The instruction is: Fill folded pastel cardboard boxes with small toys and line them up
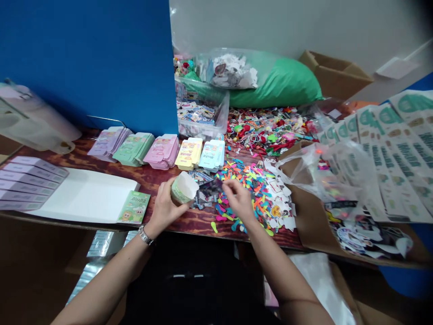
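Head cam: left hand [165,205] fingers wrapped round small green box [182,188], flap open; right hand [238,198] pinching dark card [210,188]. Box print too blurry to read.

Wooden bench [189,223] with a blue partition [88,63] upright at the back left. Along the partition's foot, five fanned stacks of flat cartons: lilac [108,142], green [133,147], pink [162,151], yellow [189,153], light blue [212,154]. White tray [84,196] at front left, purple boxes [29,180] lined up in it, one green flat carton [134,207] on its right edge. Clear plastic bin [201,113] of small cards behind the stacks, big green bag [284,85] beyond. Loose pile of colourful plastic bits [246,180]. Brown cardboard box [334,74] far right, printed sheets [389,149] overlapping at right.
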`<control>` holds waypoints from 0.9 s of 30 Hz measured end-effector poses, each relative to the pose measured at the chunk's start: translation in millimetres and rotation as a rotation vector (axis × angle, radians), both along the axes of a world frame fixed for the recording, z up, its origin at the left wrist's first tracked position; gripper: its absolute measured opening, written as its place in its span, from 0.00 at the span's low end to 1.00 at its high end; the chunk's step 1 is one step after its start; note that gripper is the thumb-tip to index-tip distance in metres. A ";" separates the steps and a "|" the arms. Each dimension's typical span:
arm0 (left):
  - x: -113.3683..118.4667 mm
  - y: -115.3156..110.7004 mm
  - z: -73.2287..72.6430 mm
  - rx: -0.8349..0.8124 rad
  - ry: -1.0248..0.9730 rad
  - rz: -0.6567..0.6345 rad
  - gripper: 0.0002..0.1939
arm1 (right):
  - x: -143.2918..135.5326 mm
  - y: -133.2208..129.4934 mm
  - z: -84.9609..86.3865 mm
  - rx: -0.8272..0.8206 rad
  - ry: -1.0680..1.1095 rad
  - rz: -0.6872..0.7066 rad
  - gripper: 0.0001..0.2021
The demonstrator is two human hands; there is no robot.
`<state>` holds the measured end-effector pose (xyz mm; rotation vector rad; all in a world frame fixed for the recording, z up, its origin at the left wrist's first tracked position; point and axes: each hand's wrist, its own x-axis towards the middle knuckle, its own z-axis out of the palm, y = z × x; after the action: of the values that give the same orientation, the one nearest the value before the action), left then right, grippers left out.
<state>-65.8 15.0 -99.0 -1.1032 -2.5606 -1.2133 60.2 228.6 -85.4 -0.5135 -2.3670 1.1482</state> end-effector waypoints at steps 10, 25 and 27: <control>11.8 16.6 -9.8 -0.067 0.124 -0.067 0.33 | -6.3 -35.9 24.6 0.237 0.248 0.112 0.11; 16.4 24.0 -18.0 -0.048 0.095 -0.142 0.36 | 63.9 153.7 -4.1 0.439 -0.704 -0.459 0.19; 18.6 26.5 -18.7 -0.061 0.084 -0.161 0.36 | 70.4 162.6 -10.2 0.428 -0.766 -0.455 0.19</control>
<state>-47.1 41.5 -117.8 -1.3660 -2.5032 -1.1016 130.7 391.2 -95.6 -1.4269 -2.7569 0.2247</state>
